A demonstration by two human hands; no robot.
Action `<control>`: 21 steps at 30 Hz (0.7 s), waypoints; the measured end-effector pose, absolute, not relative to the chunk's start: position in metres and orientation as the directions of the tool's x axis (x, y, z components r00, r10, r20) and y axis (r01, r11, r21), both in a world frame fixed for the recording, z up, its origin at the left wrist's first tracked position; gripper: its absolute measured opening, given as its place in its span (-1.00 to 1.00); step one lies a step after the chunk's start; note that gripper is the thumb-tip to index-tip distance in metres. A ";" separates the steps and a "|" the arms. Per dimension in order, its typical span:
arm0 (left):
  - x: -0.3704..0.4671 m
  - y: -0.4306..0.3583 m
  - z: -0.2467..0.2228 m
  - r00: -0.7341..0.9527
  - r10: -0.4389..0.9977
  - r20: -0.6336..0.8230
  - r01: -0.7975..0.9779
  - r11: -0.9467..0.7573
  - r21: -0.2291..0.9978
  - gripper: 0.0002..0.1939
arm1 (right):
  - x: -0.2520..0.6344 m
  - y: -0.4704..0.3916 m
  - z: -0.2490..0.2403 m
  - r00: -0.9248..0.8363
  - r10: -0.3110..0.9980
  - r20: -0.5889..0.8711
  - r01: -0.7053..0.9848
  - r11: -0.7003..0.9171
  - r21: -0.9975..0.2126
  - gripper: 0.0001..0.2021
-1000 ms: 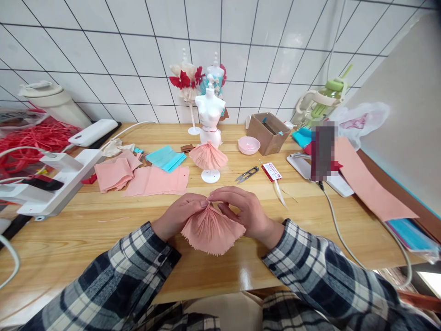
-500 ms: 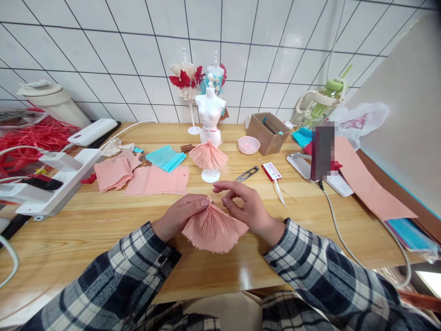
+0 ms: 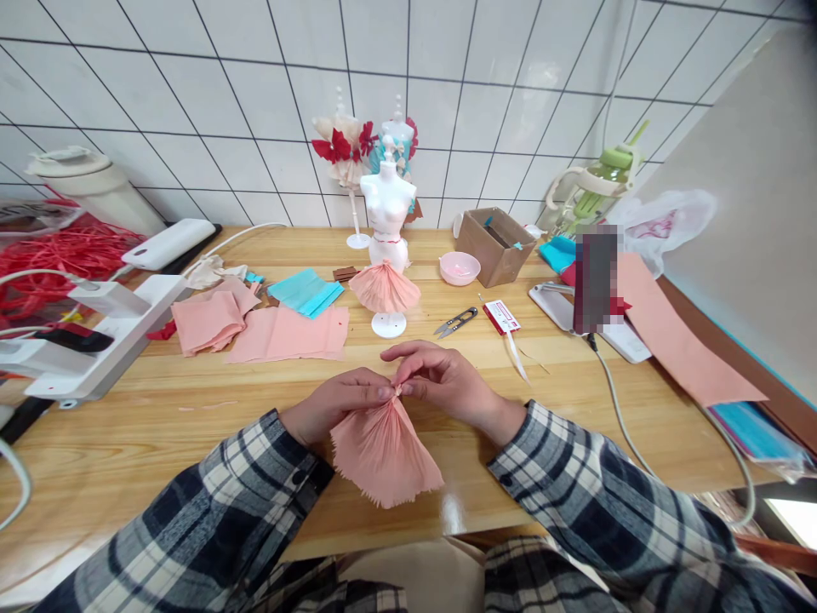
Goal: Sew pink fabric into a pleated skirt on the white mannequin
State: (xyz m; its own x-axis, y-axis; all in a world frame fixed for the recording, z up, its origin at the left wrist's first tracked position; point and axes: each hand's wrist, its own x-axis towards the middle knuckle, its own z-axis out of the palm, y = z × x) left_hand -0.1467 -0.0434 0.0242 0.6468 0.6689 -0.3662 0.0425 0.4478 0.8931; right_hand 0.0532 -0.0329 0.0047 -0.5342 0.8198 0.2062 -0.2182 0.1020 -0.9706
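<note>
A pleated pink paper fan [image 3: 389, 451] hangs from its gathered top, its frayed edge toward the table's front. My left hand [image 3: 341, 402] pinches the gathered top from the left. From the right, my right hand [image 3: 443, 383] grips the same tip between thumb and fingers. Just beyond my hands stands a small white mannequin [image 3: 386, 204] with a pleated pink skirt piece [image 3: 385, 287] at its lower part. Grey snips [image 3: 457, 322] lie to the right of its base.
Folded pink paper [image 3: 290, 332] and blue paper [image 3: 306, 293] lie at left, near a power strip [image 3: 118, 340]. A pink bowl [image 3: 459, 269], cardboard box [image 3: 496, 245] and phone on a stand [image 3: 595, 281] stand at right. Two dressed mannequins are behind.
My right hand has moved left and closed on the gathered tip. The fan has swung down and to the left, and looks narrower.
</note>
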 end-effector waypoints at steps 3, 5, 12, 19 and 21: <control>-0.148 -0.043 0.021 0.676 0.635 -0.373 0.026 0.486 0.874 -0.60 | 0.054 -0.033 0.006 -0.505 0.831 0.231 -0.198 0.149 -0.969 -0.91; -0.148 -0.043 0.019 0.688 0.632 -0.357 -0.004 0.496 0.868 -0.61 | 0.055 -0.033 0.007 -0.495 0.839 0.227 -0.186 0.153 -0.971 -0.88; -0.147 -0.030 0.013 0.409 0.881 -0.236 -0.193 0.337 0.922 -0.56 | 0.058 -0.030 0.012 -0.427 0.894 0.133 -0.134 0.083 -0.987 -0.78; -0.156 -0.026 0.023 0.401 0.915 -0.046 0.151 -0.017 0.988 -0.38 | 0.061 -0.019 0.003 -0.340 0.940 0.033 0.103 0.072 -0.992 -0.80; -0.152 -0.029 0.024 0.428 0.897 -0.112 0.349 -0.050 0.936 -0.52 | 0.062 -0.020 0.003 -0.313 0.948 0.061 0.083 0.091 -0.992 -0.81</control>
State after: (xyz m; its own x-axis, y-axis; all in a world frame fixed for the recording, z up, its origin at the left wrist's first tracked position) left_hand -0.1521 -0.0288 0.0241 0.4283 0.8967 -0.1116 0.3491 -0.0504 0.9357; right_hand 0.0617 -0.0196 0.0028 -0.3134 0.9477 0.0606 0.0826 0.0908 -0.9924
